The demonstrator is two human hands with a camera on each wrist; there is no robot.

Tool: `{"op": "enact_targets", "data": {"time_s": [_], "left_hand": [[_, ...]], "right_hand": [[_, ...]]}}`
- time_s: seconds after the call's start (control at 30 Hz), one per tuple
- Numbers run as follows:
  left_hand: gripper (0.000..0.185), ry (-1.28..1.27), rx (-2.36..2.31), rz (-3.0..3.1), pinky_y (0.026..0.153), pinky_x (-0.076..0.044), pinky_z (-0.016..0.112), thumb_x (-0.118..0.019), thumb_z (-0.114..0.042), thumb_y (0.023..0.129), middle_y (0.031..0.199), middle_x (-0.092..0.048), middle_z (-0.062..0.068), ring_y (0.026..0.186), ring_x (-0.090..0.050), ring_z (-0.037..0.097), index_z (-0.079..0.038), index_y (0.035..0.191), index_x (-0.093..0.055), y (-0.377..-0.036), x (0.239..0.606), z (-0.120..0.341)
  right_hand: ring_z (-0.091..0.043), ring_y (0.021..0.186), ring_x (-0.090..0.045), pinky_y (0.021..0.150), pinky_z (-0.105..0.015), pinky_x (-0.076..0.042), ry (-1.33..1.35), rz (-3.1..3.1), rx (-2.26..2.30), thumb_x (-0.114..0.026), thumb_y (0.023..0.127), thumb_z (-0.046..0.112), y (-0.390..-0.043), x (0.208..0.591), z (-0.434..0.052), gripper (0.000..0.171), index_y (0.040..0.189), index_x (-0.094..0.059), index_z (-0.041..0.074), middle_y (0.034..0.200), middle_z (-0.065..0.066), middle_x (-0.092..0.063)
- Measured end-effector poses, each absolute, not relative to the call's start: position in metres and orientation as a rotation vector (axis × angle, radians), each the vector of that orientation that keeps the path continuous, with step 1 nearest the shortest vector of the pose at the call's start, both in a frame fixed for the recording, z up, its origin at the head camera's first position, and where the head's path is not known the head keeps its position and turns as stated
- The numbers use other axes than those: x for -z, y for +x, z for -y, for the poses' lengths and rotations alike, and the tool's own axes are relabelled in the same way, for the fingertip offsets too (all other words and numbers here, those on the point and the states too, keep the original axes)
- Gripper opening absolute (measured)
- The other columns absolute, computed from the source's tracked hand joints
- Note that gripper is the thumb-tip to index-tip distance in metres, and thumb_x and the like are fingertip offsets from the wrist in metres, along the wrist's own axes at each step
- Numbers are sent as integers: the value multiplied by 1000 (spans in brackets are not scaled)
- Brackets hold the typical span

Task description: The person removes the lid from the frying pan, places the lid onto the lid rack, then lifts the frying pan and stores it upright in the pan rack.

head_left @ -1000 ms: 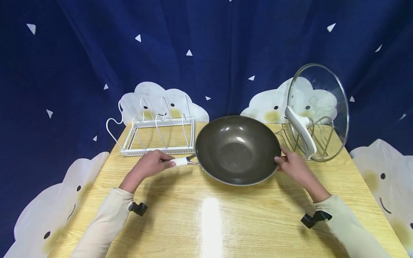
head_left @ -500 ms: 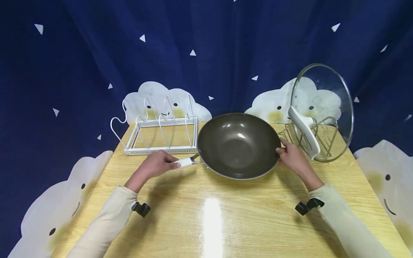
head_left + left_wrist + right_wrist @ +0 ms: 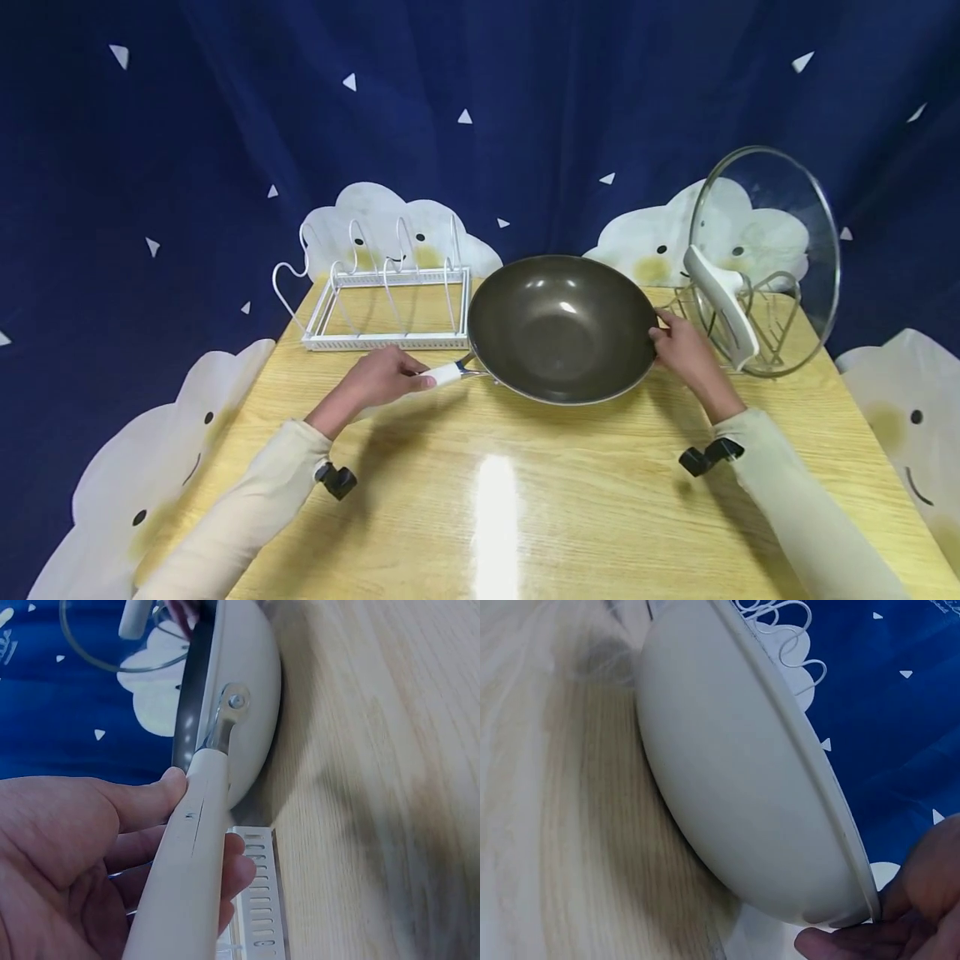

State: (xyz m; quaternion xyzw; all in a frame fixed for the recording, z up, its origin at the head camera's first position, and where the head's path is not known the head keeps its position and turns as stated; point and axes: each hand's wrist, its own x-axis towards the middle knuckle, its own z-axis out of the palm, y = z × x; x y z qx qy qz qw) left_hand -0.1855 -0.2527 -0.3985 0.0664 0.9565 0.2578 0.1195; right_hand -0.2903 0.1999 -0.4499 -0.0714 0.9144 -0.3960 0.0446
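A wok (image 3: 558,342), dark brown inside and cream outside (image 3: 727,757), is at mid-table with its inside tilted toward me. My left hand (image 3: 386,375) grips its white handle (image 3: 187,847), thumb on one side and fingers curled round the other. On the opposite side my right hand (image 3: 684,350) pinches the rim, thumb at the edge and fingers beneath. The wok's underside is close to the tabletop; whether it touches I cannot tell. Behind the left hand is a white wire rack (image 3: 386,342) with several upright loops.
A large glass lid (image 3: 787,225) with a white handle (image 3: 723,308) stands upright in a metal wire rack (image 3: 783,325) at the back right, near my right hand. A dark blue curtain (image 3: 525,100) with white clouds hangs behind the wooden table (image 3: 585,492).
Both hands have carried the wok slightly away from me and a little toward the white rack. The whole scene has shifted right in the head view. Both holds stay the same.
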Motion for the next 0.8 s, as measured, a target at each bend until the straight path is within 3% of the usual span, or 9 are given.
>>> {"op": "enact_targets", "data": {"time_s": [0.1, 0.27, 0.43, 0.67, 0.8], "left_hand": [[28, 169, -768, -2779, 81, -55, 41, -73, -34, 95, 106, -78, 5, 87, -67, 15, -13, 113, -80, -185, 398, 249], [28, 193, -769, -2761, 71, -52, 34, -74, -33, 95, 99, -78, 4, 76, -62, 13, -13, 112, -80, -182, 396, 246], [28, 213, -795, -2713, 65, -50, 30, -74, -32, 94, 98, -78, 3, 70, -61, 13, -13, 113, -80, -180, 395, 245], [32, 270, -863, -2621, 67, -54, 28, -75, -27, 94, 96, -78, 7, 74, -66, 11, -5, 117, -77, -180, 395, 246], [36, 295, -978, -2533, 71, -56, 29, -76, -23, 94, 100, -78, 13, 79, -68, 11, 3, 119, -73, -179, 397, 248]], "right_hand": [[-34, 86, -74, 71, -36, -61, -216, -2839, 1169, -41, 109, 19, -296, 450, -201, 55, 155, -30, -9, 130, -38, -57], [-35, 89, -73, 72, -42, -62, -195, -2810, 1186, -41, 109, 18, -301, 449, -200, 54, 156, -29, -7, 133, -39, -55], [-24, 76, -71, 64, -36, -59, -179, -2809, 1163, -39, 110, 19, -308, 448, -197, 54, 158, -29, -3, 137, -38, -54], [-27, 84, -69, 61, -25, -55, -190, -2792, 1241, -41, 109, 15, -321, 446, -193, 51, 155, -34, -5, 135, -42, -52], [-15, 78, -65, 61, -24, -56, -158, -2681, 1369, -40, 109, 13, -327, 447, -193, 51, 156, -32, -4, 128, -43, -54]]}}
